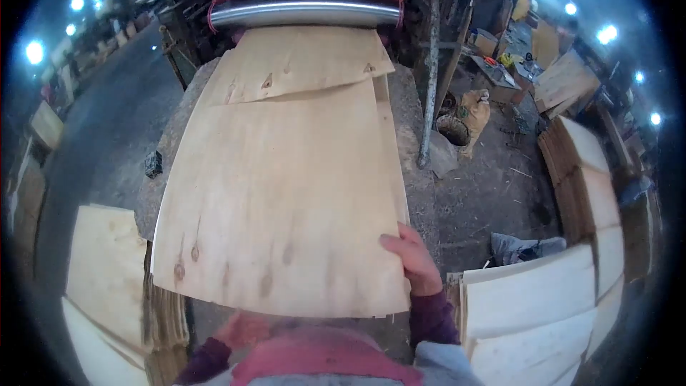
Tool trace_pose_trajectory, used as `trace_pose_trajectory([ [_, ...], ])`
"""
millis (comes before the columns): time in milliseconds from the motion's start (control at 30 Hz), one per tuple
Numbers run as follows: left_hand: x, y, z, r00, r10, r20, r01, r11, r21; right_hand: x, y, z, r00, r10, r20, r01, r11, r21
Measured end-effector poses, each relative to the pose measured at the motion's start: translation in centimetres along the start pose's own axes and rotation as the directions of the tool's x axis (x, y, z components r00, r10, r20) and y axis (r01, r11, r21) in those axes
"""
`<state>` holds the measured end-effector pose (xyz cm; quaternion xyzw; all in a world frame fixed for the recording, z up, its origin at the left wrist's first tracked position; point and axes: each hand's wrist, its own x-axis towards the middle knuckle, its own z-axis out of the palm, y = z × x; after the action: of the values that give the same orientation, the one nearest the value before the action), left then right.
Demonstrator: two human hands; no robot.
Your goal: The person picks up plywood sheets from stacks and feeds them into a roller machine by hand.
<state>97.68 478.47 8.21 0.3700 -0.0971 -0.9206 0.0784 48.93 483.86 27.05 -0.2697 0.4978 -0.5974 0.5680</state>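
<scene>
A large pale wood veneer sheet (279, 186) with knots and dark streaks lies in front of me. My right hand (416, 259) grips its right edge near the closest corner, thumb on top and the other fingers partly hidden. Below the sheet's near edge is my left hand (243, 330), blurred and close to my body, so its fingers cannot be made out. Another veneer piece (307, 57) overlaps the far end, its near edge slightly lifted. That piece reaches the shiny metal roller (307, 11).
Veneer stacks stand low on my left (107, 264) and right (532, 293), with another stack (582, 171) further right. A metal pole (430, 71) rises right of the roller. Beyond it are a sack (473, 120) and a cluttered bench (500, 75).
</scene>
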Motion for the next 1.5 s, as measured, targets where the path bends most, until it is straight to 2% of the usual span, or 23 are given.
trace_pose_trajectory([
  [33,-0.3,0.4,2.1,0.967,0.185,0.175,-0.135,0.956,-0.262,-0.2,-1.0,0.3,1.000,0.009,0.014,-0.010,0.997,0.077],
  [67,-1.0,1.6,5.8,0.906,0.421,0.045,-0.389,0.869,-0.304,-0.7,-1.4,0.5,1.000,-0.017,-0.011,0.018,0.990,0.143],
  [100,-1.9,3.3,10.2,0.775,0.625,-0.091,-0.618,0.721,-0.315,-1.4,-1.5,0.5,0.999,-0.041,-0.036,0.047,0.977,0.206],
  [133,-2.3,4.2,12.3,0.588,0.777,-0.226,-0.802,0.522,-0.292,-2.1,-1.2,0.2,0.996,-0.060,-0.063,0.075,0.961,0.267],
  [267,-1.9,6.4,9.3,0.598,0.776,-0.202,-0.801,0.570,-0.183,0.0,7.8,-7.2,0.975,0.102,-0.200,-0.071,0.985,0.158],
  [433,-1.5,6.3,9.6,0.651,0.725,-0.225,-0.735,0.676,0.051,0.2,9.6,-7.5,0.972,0.121,-0.204,-0.090,0.984,0.155],
  [567,-2.6,2.6,8.4,0.699,0.655,-0.288,-0.696,0.716,-0.060,-4.0,5.1,-5.0,0.976,0.056,-0.212,-0.037,0.995,0.096],
  [633,-2.7,0.7,9.0,0.715,0.644,-0.272,-0.692,0.706,-0.149,-5.5,3.8,-4.3,0.970,0.086,-0.229,-0.040,0.979,0.199],
  [667,-2.3,1.1,8.3,0.709,0.649,-0.274,-0.694,0.712,-0.108,-5.5,3.6,-4.2,0.967,0.100,-0.232,-0.041,0.968,0.246],
  [733,-1.2,2.3,7.1,0.698,0.658,-0.284,-0.691,0.723,-0.024,-3.6,4.5,-4.8,0.963,0.077,-0.259,-0.032,0.984,0.175],
  [767,-0.7,3.9,7.1,0.723,0.637,-0.268,-0.679,0.727,-0.101,-1.9,4.8,-5.4,0.966,0.066,-0.249,-0.036,0.992,0.123],
  [800,-0.2,6.0,8.8,0.707,0.649,-0.282,-0.679,0.735,-0.010,-0.3,5.2,-6.1,0.969,0.057,-0.242,-0.041,0.997,0.072],
  [833,0.6,7.4,7.3,0.658,0.720,-0.219,-0.652,0.691,0.313,1.3,5.9,-7.1,0.961,0.026,-0.275,-0.011,0.998,0.057],
  [867,1.4,8.7,5.7,0.603,0.783,-0.154,-0.572,0.558,0.601,3.0,6.6,-8.1,0.951,-0.008,-0.309,0.022,0.999,0.042],
  [933,1.4,12.5,12.3,0.708,0.666,-0.235,-0.679,0.733,0.033,4.5,7.8,-8.8,0.906,-0.110,-0.410,0.079,0.993,-0.093],
  [1000,3.4,14.8,10.1,0.712,0.671,-0.205,-0.679,0.733,0.039,4.0,9.7,-9.1,0.821,-0.260,-0.508,0.092,0.939,-0.333],
  [1067,5.0,16.7,10.0,0.713,0.677,-0.183,-0.683,0.729,0.033,2.3,11.4,-7.9,0.776,-0.365,-0.515,-0.068,0.763,-0.643],
  [1100,5.8,17.8,11.2,0.713,0.678,-0.178,-0.686,0.727,0.024,1.3,12.5,-7.5,0.757,-0.417,-0.503,-0.157,0.631,-0.759],
  [1200,9.0,21.2,11.9,0.706,0.682,-0.193,-0.695,0.719,-0.001,-0.9,16.6,-7.4,0.810,-0.480,-0.337,-0.175,0.351,-0.920],
  [1267,10.8,23.7,13.3,0.678,0.697,-0.233,-0.703,0.708,0.074,-2.0,17.2,-6.9,0.799,-0.493,-0.344,-0.210,0.308,-0.928],
  [1367,16.9,29.4,8.7,0.679,0.710,-0.187,-0.716,0.696,0.042,-3.1,16.9,-6.3,0.791,-0.474,-0.388,-0.257,0.318,-0.913],
  [1467,21.3,34.7,5.6,0.704,0.710,-0.004,-0.697,0.692,0.189,-3.4,16.7,-6.9,0.792,-0.431,-0.432,-0.276,0.378,-0.883],
  [1500,21.4,35.0,7.2,0.704,0.706,-0.077,-0.707,0.707,0.026,-3.6,16.9,-7.1,0.798,-0.407,-0.445,-0.281,0.401,-0.872],
])
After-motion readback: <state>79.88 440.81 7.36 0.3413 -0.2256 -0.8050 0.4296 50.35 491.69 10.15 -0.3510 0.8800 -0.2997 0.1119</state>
